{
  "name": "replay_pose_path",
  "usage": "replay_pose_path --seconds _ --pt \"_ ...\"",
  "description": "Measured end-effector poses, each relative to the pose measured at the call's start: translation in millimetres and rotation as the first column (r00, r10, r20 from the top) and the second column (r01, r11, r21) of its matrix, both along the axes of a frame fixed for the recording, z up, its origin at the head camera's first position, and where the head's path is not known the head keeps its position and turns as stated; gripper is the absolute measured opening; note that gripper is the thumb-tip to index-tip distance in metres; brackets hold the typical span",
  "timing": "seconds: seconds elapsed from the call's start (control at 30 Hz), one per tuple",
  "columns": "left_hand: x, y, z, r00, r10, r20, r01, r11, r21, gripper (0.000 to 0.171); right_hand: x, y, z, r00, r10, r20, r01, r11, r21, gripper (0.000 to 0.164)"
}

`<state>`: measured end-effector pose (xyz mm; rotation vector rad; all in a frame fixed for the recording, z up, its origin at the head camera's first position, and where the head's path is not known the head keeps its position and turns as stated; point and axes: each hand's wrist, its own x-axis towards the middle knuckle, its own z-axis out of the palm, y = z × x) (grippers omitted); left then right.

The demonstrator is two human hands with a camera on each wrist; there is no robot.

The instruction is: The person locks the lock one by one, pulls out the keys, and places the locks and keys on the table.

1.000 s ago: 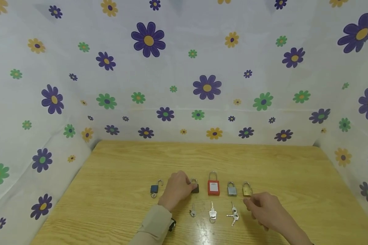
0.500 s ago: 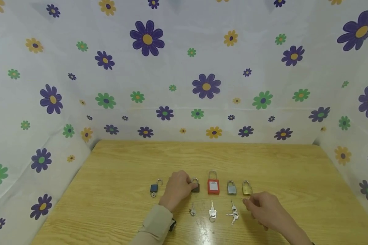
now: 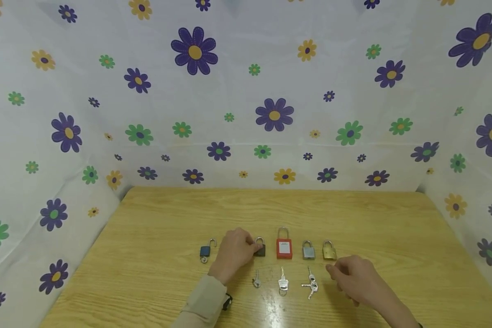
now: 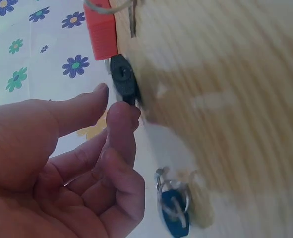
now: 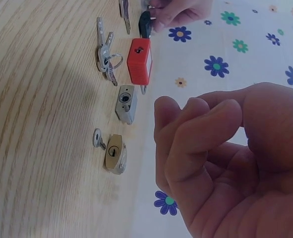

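Observation:
My left hand (image 3: 234, 249) is at the black padlock (image 3: 261, 250). In the left wrist view its index fingertip touches the side of that padlock, and the thumb stands apart from it. My right hand (image 3: 356, 278) hovers by the brass padlock (image 3: 329, 253), fingers loosely curled and holding nothing. A small key (image 5: 97, 138) lies close to the brass padlock in the right wrist view; the hand mostly hides it in the head view. Between the hands are a red padlock (image 3: 284, 249) with a white label and a silver padlock (image 3: 309, 251).
A blue padlock (image 3: 205, 251) with its shackle open lies left of my left hand. In front of the row are a small key (image 3: 256, 279), a key with a ring (image 3: 283, 285) and a bunch of keys (image 3: 311, 285). Flowered cloth (image 3: 229, 82) surrounds the wooden table (image 3: 156, 214).
The black padlock has shifted slightly right, towards the red one, with my left hand at it. My right hand has hardly moved. The head view has shifted a little.

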<state>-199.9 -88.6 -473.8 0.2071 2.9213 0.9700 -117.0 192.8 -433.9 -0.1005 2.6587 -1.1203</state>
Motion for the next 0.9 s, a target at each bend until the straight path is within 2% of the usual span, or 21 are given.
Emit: replay_pose_path --seconds 0.2,0.33,0.43,0.53,0.7,0.9 --pt "0.7 -20.1 13.0 0.997 0.053 -0.050 -0.053 0.999 -0.003 0.025 1.4 1.2 -2.1 1.000 0.001 -0.002 -0.001 1.000 -0.007 0.035" --pt "5.4 -36.7 22.4 0.993 0.091 -0.075 -0.096 0.993 -0.074 0.025 3.0 1.5 -3.0 1.000 -0.004 -0.003 0.004 1.000 0.002 0.035" --pt "10.8 -44.1 23.8 0.993 0.099 -0.063 -0.108 0.983 -0.146 0.042 4.1 1.3 -3.1 1.000 -0.008 -0.001 0.008 1.000 0.009 0.035" --pt "16.4 -46.3 21.5 0.995 0.095 -0.015 -0.097 0.978 -0.182 0.057 4.8 1.3 -4.4 1.000 -0.006 -0.002 0.006 1.000 0.007 0.035" --pt "22.2 -46.0 13.1 0.996 0.084 0.015 -0.079 0.980 -0.183 0.046 4.7 0.6 -5.4 1.000 -0.002 -0.003 0.002 1.000 0.007 0.034" --pt "22.1 -44.4 10.0 0.996 0.095 -0.003 -0.093 0.975 -0.201 0.038 4.1 -0.2 -6.1 1.000 -0.001 0.003 0.001 1.000 0.015 0.035"
